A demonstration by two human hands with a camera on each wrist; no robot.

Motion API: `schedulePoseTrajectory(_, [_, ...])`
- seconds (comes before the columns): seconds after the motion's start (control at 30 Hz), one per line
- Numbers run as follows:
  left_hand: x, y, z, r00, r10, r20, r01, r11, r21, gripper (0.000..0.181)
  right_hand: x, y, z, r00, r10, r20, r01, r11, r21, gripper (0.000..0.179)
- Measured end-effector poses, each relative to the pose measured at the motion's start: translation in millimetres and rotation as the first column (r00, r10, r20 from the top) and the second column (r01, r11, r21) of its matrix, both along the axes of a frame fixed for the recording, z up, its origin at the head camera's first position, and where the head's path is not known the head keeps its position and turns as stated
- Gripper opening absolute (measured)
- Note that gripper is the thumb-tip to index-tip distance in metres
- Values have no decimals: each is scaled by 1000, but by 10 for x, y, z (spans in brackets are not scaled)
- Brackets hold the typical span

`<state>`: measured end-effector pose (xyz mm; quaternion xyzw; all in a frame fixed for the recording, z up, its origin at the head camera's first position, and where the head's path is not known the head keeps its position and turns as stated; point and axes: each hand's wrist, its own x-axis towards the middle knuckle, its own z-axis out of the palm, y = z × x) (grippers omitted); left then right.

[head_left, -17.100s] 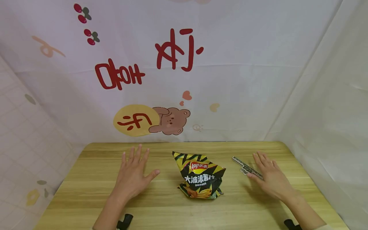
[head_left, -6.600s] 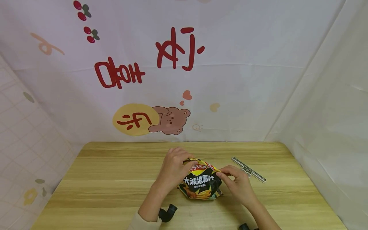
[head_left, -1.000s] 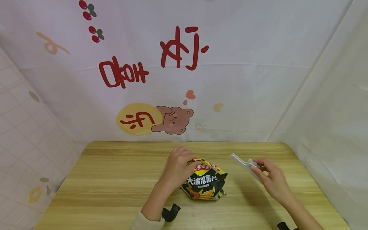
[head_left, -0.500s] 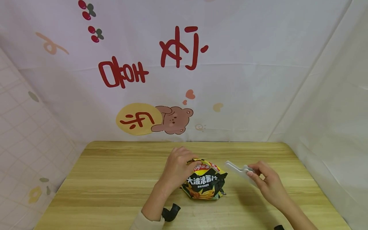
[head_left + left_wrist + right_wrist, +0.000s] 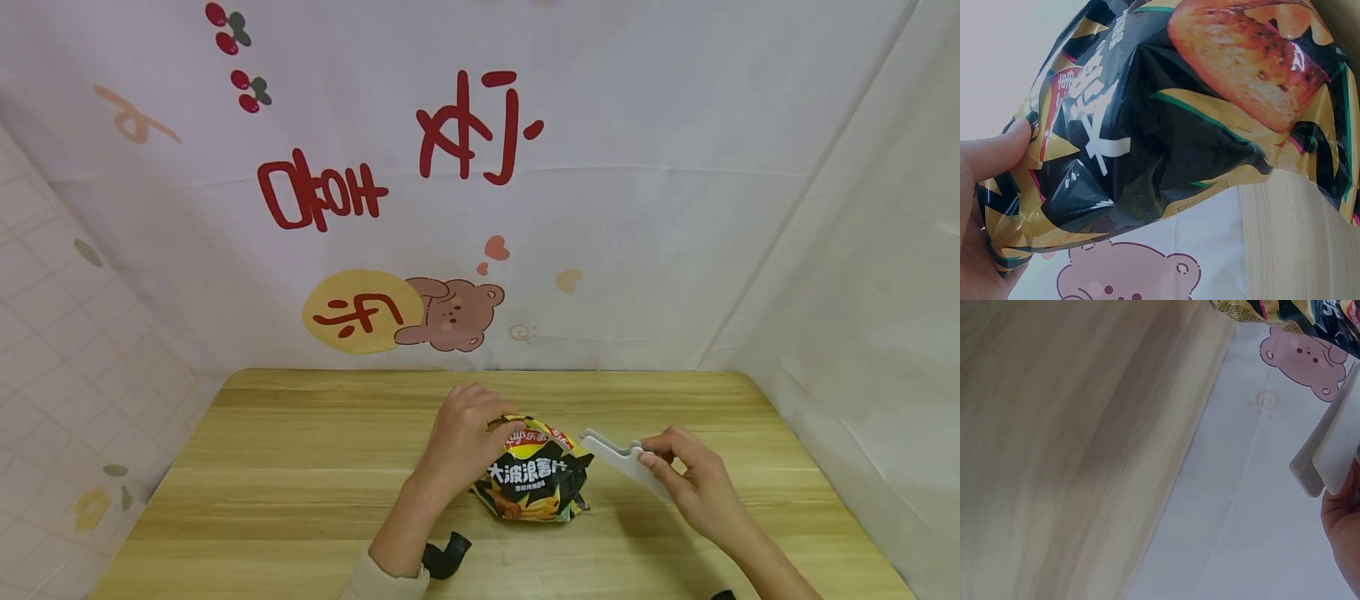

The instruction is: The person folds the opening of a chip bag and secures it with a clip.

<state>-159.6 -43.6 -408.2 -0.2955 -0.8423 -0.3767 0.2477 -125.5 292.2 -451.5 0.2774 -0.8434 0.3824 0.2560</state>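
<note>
A black and yellow bag of potato chips (image 5: 536,475) stands on the table, its top folded down. My left hand (image 5: 468,429) pinches the fold at its left end; in the left wrist view my thumb (image 5: 997,147) presses on the front of the bag (image 5: 1141,125). Between the thumb and fingers of my right hand (image 5: 697,475) is a white bag clip (image 5: 618,457), raised over the table. Its far end overlaps the bag's right upper corner in the head view. The right wrist view shows the clip's two bars (image 5: 1341,447) spread apart.
The light wooden table (image 5: 300,467) runs back to a printed white cloth (image 5: 637,250), which also hangs at both sides. A black wrist-camera part (image 5: 447,556) sits beside my left wrist, over the table's front.
The bag's top, upright at first, was folded down by both hands. My right hand then picked up the clip and has brought it leftward to the bag. My left hand stays on the fold.
</note>
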Motion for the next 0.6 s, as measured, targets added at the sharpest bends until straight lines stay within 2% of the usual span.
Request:
schedulePoseTrajectory(0.33, [-1,2,-4,1000,2,-3,-2,1000,-1,13,5,-46,27,999,50,21,-50,999,17,48])
schedulePoseTrajectory(0.6, [3,2,2,1000,-1,8,1,1000,-4,13,-16,-104,-78,997,65,-29,-66,998,-24,43])
